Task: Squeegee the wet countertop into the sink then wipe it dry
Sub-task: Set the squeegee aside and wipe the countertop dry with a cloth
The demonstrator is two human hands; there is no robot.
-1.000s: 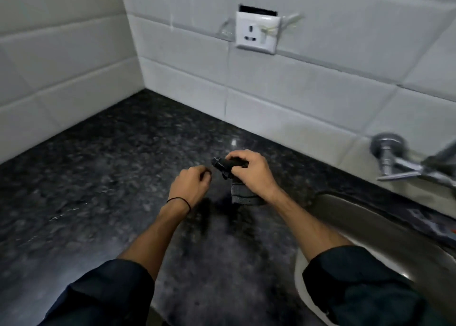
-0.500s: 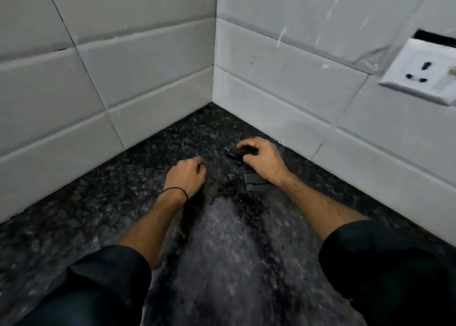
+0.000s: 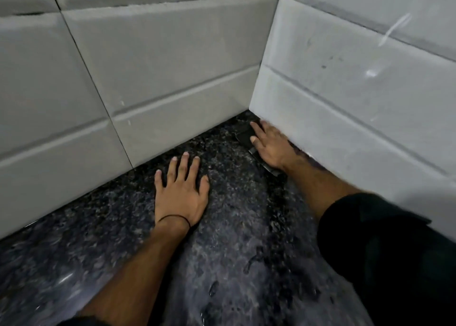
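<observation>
The dark speckled countertop (image 3: 103, 246) fills the lower view, with a wet sheen and drops of water down its middle. My right hand (image 3: 270, 146) reaches into the far corner where the two tiled walls meet and presses down on a small black squeegee (image 3: 244, 136); part of its blade shows below my wrist. My left hand (image 3: 181, 190) lies flat on the countertop with its fingers spread, a little left of and nearer than the squeegee. A thin black band circles that wrist. The sink is out of view.
White tiled walls (image 3: 160, 54) close off the countertop at the back and on the right (image 3: 357, 98), meeting in a corner just beyond my right hand. My dark sleeves cover the lower right of the view.
The view swung left, away from the sink and socket. My right hand slid the squeegee into the wall corner. My left hand opened from a loose fist and flattened on the countertop.
</observation>
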